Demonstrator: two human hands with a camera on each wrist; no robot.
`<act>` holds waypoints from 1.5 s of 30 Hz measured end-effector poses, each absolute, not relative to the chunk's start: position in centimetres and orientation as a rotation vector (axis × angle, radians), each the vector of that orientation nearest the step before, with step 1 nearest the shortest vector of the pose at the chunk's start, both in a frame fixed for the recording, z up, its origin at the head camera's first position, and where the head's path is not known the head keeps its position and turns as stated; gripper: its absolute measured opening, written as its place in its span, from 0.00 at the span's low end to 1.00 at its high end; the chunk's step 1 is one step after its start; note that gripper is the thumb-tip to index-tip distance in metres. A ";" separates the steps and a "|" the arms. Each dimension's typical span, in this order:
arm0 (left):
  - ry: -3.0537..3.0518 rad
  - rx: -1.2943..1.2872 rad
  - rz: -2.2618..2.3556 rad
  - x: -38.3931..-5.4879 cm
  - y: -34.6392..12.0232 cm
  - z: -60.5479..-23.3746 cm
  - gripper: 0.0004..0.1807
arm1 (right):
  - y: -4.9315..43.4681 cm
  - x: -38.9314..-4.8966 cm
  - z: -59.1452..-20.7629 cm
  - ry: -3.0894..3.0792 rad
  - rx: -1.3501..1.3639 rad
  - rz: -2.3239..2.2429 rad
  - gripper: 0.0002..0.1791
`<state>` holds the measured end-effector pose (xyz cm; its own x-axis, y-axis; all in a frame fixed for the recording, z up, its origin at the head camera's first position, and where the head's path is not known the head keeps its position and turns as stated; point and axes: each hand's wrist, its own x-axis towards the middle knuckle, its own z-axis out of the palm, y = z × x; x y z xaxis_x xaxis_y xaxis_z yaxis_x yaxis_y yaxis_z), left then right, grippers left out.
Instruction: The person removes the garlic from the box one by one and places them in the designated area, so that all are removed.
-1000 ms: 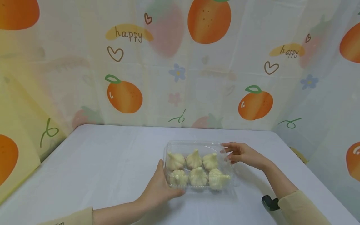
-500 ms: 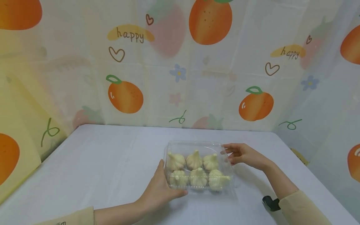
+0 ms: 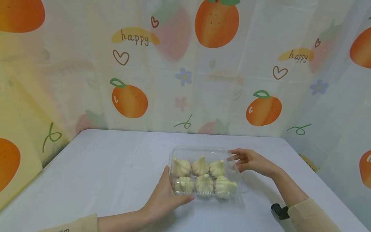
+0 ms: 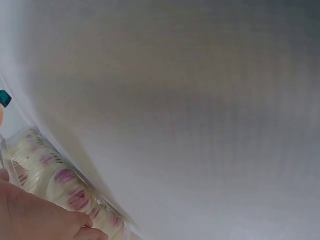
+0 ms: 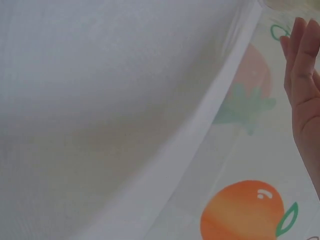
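A clear plastic clamshell box (image 3: 200, 151) with several pale garlic bulbs (image 3: 205, 183) in two rows is at the right of centre in the head view. My left hand (image 3: 163, 195) grips its near left corner, the thumb along the front edge and the fingers up the left side. In the left wrist view, purple-streaked bulbs (image 4: 65, 177) show through the plastic beside the left hand (image 4: 40, 215). My right hand (image 3: 253, 161) touches the box's far right side with extended fingertips. Nearly straight fingers (image 5: 305, 65) show in the right wrist view, where the box is out of sight.
A white cloth covers the table (image 3: 116, 167). A small black object (image 3: 279, 211) sits by the right sleeve. Behind the table hangs a curtain (image 3: 162, 96) printed with oranges, strawberries and the word "happy".
Hands and box keep nearly the same places. The left thumb has slid slightly right along the front edge, and the head view has shifted a little.
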<state>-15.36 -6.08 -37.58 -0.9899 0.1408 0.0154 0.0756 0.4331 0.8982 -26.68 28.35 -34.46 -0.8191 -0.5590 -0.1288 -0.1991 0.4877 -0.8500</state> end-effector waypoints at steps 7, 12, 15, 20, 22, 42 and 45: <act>2.674 0.191 1.579 -15.3 -6.0 -37.7 0.71 | 28.1 -26.7 -34.4 2.323 -0.648 -1.275 0.38; 2.712 0.214 1.549 -15.3 -6.2 -37.8 0.69 | 28.0 -26.7 -34.3 2.322 -0.651 -1.283 0.39; 2.720 0.213 1.538 -15.3 -6.3 -37.8 0.69 | 27.8 -26.7 -34.4 2.332 -0.647 -1.276 0.39; 2.719 0.234 1.546 -15.3 -6.4 -37.8 0.67 | 27.7 -26.7 -34.4 2.339 -0.641 -1.267 0.39; 2.716 0.270 1.561 -15.4 -6.5 -37.8 0.64 | 27.7 -26.6 -34.4 2.333 -0.637 -1.270 0.39; 2.678 0.372 1.503 -14.8 -7.2 -37.8 0.60 | 27.4 -26.7 -34.6 2.383 -0.600 -1.263 0.38; 2.666 0.390 1.507 -14.6 -7.3 -37.8 0.59 | 27.3 -26.7 -34.6 2.390 -0.597 -1.261 0.38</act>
<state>-14.63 -7.28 -37.81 -0.9666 0.2447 0.0767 0.1919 0.4918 0.8493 -26.71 27.26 -34.62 -0.8409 -0.5262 -0.1263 -0.1927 0.5093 -0.8387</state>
